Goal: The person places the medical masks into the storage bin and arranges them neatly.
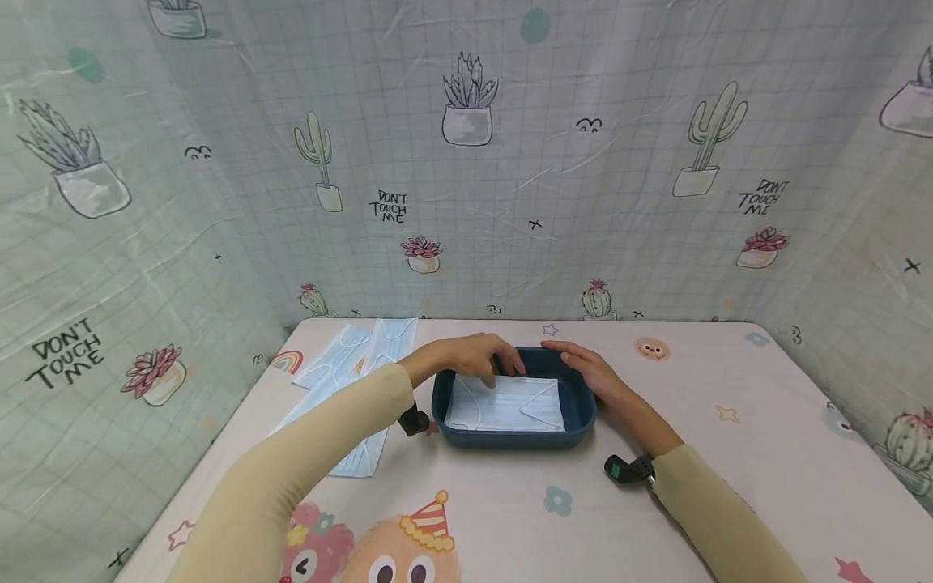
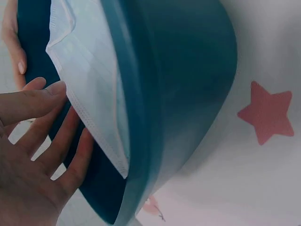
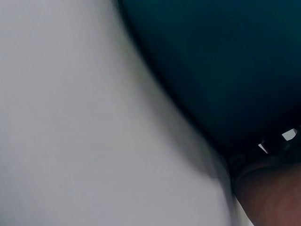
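Observation:
A blue bin [image 1: 513, 440] stands on the table with a pleated light-blue face mask [image 1: 510, 409] lying flat inside, white ear loops on top. My left hand [image 1: 477, 356] reaches over the bin's far left side, fingers loosely spread at the mask's far edge. In the left wrist view, the thumb [image 2: 55, 89] lies at that edge and the other fingers [image 2: 70, 136] extend down into the bin beside it. My right hand [image 1: 594, 374] rests against the bin's right side, its fingers straight along the far right rim. The right wrist view shows mostly the bin's dark outer wall [image 3: 221, 70].
Several more face masks [image 1: 368, 356] lie overlapping on the table left of the bin, partly behind my left sleeve [image 1: 313, 437]. The tablecloth [image 1: 510, 510] is printed with cartoon figures. A patterned curtain [image 1: 466, 186] encloses the back and sides.

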Motion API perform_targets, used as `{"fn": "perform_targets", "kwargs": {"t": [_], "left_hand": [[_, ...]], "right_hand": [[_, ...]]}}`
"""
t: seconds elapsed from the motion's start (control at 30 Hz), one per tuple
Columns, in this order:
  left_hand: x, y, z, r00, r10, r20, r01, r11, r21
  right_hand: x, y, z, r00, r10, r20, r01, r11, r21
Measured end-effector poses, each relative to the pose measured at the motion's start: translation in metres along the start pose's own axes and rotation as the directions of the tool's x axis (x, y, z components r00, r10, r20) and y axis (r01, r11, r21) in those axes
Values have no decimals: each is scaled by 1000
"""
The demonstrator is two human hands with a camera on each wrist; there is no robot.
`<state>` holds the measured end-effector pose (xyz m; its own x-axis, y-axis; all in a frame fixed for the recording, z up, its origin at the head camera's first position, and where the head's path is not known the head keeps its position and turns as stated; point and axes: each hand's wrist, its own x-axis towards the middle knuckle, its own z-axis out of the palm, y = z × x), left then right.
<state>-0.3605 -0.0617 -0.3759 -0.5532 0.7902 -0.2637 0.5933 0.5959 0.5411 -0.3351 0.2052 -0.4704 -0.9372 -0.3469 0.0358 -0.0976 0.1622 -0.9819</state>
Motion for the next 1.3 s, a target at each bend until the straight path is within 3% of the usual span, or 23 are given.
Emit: {"fn": "perform_targets", "kwargs": {"t": [0.2,0.4,0.67,0.9,1.07,1.3], "left_hand": [[-5,3,-1,998,37,-50,-42,994,-100],[-15,4,0,987,84,-139,-115,966,-232],[-35,5,2,958,50,-282,-156,917,-367],[-56,3,14,902,-4,-432,-179,907,-382],[-73,0,27,856,-64,-513,-201,873,-444],[-104,-13,42,789,-151,-595,-204,850,-486]], "right_hand": [[0,1,0,1000,-5,4,5,1000,1],[0,0,-1,1000,-10,8,10,1000,-2],[0,0,-3,1000,0,-13,0,1000,-12],[-1,-1,-2,1000,-10,-6,10,1000,-26],[0,-1,-3,1000,-15,-13,15,999,-44],[0,-2,-1,1000,-18,-11,17,998,-59]]}}
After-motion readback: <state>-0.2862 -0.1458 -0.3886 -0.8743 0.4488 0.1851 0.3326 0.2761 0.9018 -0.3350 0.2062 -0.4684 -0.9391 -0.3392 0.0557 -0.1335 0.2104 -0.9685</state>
